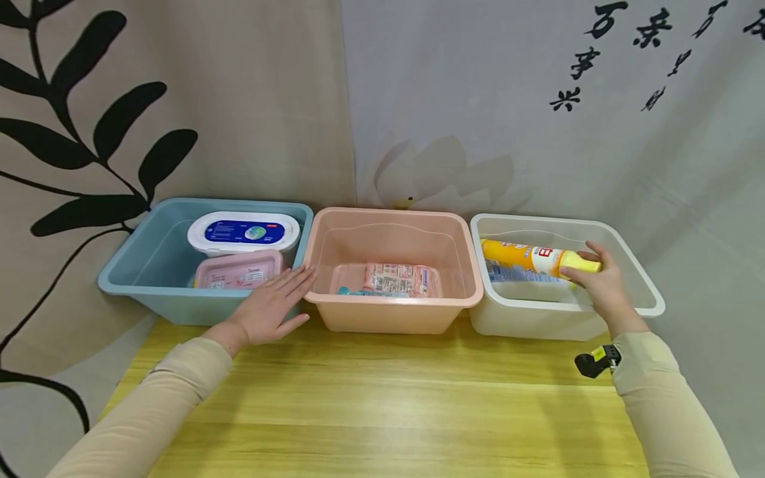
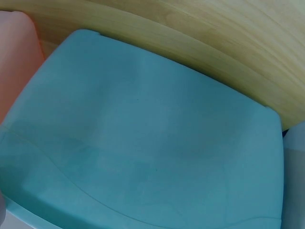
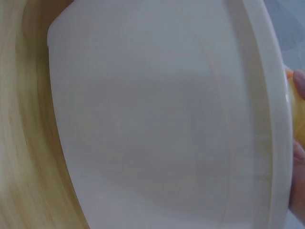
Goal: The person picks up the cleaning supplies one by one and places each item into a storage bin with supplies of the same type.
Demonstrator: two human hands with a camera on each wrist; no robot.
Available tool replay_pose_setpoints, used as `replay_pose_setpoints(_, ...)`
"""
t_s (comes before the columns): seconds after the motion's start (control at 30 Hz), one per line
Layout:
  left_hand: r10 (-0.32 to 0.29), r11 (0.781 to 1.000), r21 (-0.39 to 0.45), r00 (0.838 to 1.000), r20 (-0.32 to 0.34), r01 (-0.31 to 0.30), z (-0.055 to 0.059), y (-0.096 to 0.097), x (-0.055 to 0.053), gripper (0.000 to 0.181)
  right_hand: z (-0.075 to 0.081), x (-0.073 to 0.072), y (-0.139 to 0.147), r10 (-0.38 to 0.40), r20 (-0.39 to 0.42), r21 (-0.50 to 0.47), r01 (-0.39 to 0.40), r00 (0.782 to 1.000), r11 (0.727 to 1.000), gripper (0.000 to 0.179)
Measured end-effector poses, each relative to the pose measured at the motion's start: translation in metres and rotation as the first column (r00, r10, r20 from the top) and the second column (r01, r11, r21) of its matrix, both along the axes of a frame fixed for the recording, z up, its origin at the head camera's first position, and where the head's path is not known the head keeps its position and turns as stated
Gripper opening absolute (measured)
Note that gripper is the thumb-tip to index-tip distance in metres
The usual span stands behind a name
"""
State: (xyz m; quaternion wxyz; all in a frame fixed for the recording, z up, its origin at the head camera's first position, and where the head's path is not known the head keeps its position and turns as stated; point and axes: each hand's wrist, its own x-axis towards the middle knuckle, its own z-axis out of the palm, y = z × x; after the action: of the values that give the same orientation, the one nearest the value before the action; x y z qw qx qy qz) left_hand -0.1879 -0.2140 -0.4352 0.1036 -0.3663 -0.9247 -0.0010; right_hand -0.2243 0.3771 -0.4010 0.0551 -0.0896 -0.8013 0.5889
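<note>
My right hand (image 1: 603, 285) grips the light-yellow end of a long yellow bottle (image 1: 520, 256) with an orange and white label. The bottle lies sideways within the white bin (image 1: 538, 322), above a blue-printed packet (image 1: 520, 273). In the right wrist view, part of the hand and the yellow bottle (image 3: 298, 112) show past the bin's rim. With fingers straight, my left hand (image 1: 271, 309) rests at the front right corner of the blue bin (image 1: 137, 290), its fingertips by the pink bin (image 1: 394, 315). The left wrist view is filled mostly by the blue bin's outer wall (image 2: 152, 124).
Inside the blue bin are a white oval tub (image 1: 242, 232) with a blue label and a pink lidded box (image 1: 239, 271). A pink printed packet (image 1: 397, 279) and something light blue lie in the pink bin. The bins stand in a row along the wooden table's (image 1: 382, 398) back, before a curtain (image 1: 269, 99).
</note>
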Motion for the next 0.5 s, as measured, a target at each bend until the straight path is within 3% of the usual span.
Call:
replay_pose_setpoints(0.17,0.009,1.000,-0.012,1.000,0.004,-0.009,0.000,0.000,0.000,0.071,0.004,-0.004,-0.005,-0.093,0.077,-0.075,0.098,0.993,0.992,0.094)
replay_pose_setpoints(0.23,0.010,1.000,-0.015,1.000,0.003,-0.010,0.000,0.001,0.000,0.071,0.006,-0.005,-0.009,-0.150,0.105,-0.155,0.165,0.983,0.974,0.095)
replay_pose_setpoints(0.37,0.009,1.000,-0.017,1.000,0.004,-0.009,0.000,0.001,-0.001,0.069,0.012,-0.010,-0.017,-0.273,0.152,-0.305,0.308,0.950,0.901,0.097)
replay_pose_setpoints(0.5,0.005,1.000,-0.013,1.000,0.004,-0.005,-0.001,0.001,-0.001,0.069,0.015,-0.013,-0.021,-0.333,0.176,-0.469,0.376,0.926,0.799,0.088)
